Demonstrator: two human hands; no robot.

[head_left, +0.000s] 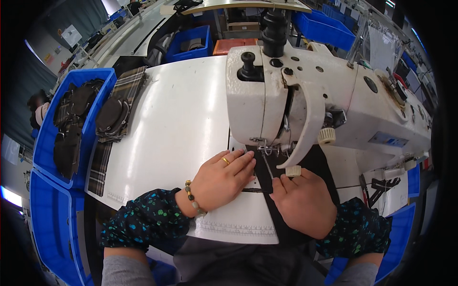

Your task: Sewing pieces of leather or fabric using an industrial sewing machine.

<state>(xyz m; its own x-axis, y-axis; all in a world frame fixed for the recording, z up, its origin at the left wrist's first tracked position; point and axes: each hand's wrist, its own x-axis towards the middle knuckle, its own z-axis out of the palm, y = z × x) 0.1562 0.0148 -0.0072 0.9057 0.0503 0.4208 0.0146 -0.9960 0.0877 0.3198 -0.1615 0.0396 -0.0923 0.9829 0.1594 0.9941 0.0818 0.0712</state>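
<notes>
Glossy and white, the worktop (176, 114) fills the middle of a crowded sewing room, with ruler marks along its near edge. On it lies a black fabric panel (312, 159), its far end beneath the needle area of a white industrial sewing machine (343, 90). The panel's long axis runs from the person's body away toward the machine, the far end leaning slightly left; its near end reaches the worktop's front edge. A thin grey strip (267, 166) on the panel, perhaps a zipper, points up and slightly left toward the presser foot (270, 150).

The person's two hands are apart, with the strip between them. The left hand (224, 178) lies flat, palm down and fingers together, pointing up and right, fingertips at the panel's left edge. The right hand (305, 202) rests on the panel with bent fingers, thumb and forefinger by the strip's near end; whether they pinch it cannot be told.

Farther left, plaid cloth (133, 88) lies along the worktop's edge under dark rounded pieces (110, 117). Just beyond stands a blue bin (45, 145) holding dark and plaid pieces. Another blue bin (206, 40) sits behind the worktop.
</notes>
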